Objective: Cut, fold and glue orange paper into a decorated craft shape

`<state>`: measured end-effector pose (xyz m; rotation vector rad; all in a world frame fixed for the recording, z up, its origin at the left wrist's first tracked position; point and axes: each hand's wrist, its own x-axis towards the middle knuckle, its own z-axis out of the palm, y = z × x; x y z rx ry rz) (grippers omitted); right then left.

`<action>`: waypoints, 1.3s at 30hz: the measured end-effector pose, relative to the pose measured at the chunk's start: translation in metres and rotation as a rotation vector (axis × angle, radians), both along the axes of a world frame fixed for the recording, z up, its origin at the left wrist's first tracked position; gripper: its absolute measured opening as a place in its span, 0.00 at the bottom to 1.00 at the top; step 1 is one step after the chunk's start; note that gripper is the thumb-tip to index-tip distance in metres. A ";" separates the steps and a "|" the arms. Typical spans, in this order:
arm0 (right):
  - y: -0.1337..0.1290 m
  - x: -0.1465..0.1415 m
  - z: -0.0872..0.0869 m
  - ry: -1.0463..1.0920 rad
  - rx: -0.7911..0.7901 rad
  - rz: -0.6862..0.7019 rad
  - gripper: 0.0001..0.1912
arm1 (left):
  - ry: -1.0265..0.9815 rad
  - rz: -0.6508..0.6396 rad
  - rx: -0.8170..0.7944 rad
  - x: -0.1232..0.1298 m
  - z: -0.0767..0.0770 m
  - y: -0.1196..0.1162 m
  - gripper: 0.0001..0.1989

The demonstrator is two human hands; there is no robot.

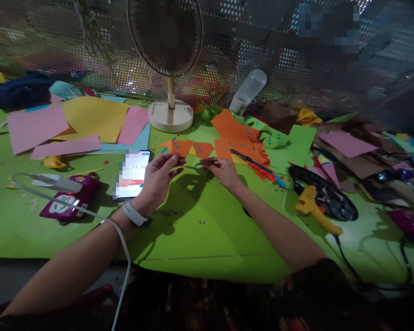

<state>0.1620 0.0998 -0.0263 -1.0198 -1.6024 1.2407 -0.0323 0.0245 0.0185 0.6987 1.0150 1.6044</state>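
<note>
Over the middle of the green table, my left hand [160, 177] has thumb and fingers pinched together, with a pale watch band [131, 214] on its wrist. Opposite it, my right hand [221, 171] is also pinched closed, its fingertips a short gap from the left ones. Something small, dark and thin shows at the fingertips, too small and dim to name. Just behind the hands lie orange paper pieces with blue dots [182, 148]. Scissors [253, 164] rest on paper to the right of my right hand. A lit phone [129, 177] lies beside my left hand.
A white-based fan [170, 117] stands at the back, near a tilted clear bottle [251, 87]. Coloured sheets [93, 117] spread at left. A purple device [72, 197] sits near a white cable [124, 266] crossing my left forearm. A yellow glue gun [313, 209] touches a black tray [341, 207].
</note>
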 end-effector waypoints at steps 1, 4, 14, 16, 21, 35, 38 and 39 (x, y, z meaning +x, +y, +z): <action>0.000 0.000 0.000 -0.001 -0.002 -0.002 0.17 | -0.003 -0.002 0.000 0.000 0.000 0.000 0.11; 0.000 0.000 0.001 -0.006 0.004 -0.015 0.17 | -0.010 -0.004 -0.002 0.001 0.001 0.000 0.12; -0.001 -0.001 0.000 -0.042 0.068 -0.041 0.19 | 0.004 -0.016 -0.007 0.001 0.000 -0.001 0.12; -0.001 -0.001 0.000 -0.055 0.077 -0.042 0.19 | 0.014 -0.017 -0.006 0.001 -0.001 0.000 0.11; -0.002 -0.001 -0.001 -0.053 0.090 -0.041 0.19 | 0.016 -0.024 -0.006 0.001 -0.002 0.000 0.11; -0.003 -0.001 -0.002 -0.093 0.142 -0.038 0.16 | 0.001 -0.027 -0.009 0.001 -0.006 0.000 0.09; -0.002 -0.001 -0.001 -0.081 0.135 -0.041 0.17 | -0.007 -0.026 -0.006 0.001 -0.007 0.000 0.08; -0.002 -0.001 -0.001 -0.073 0.132 -0.040 0.18 | -0.008 -0.024 -0.007 0.001 -0.007 0.000 0.08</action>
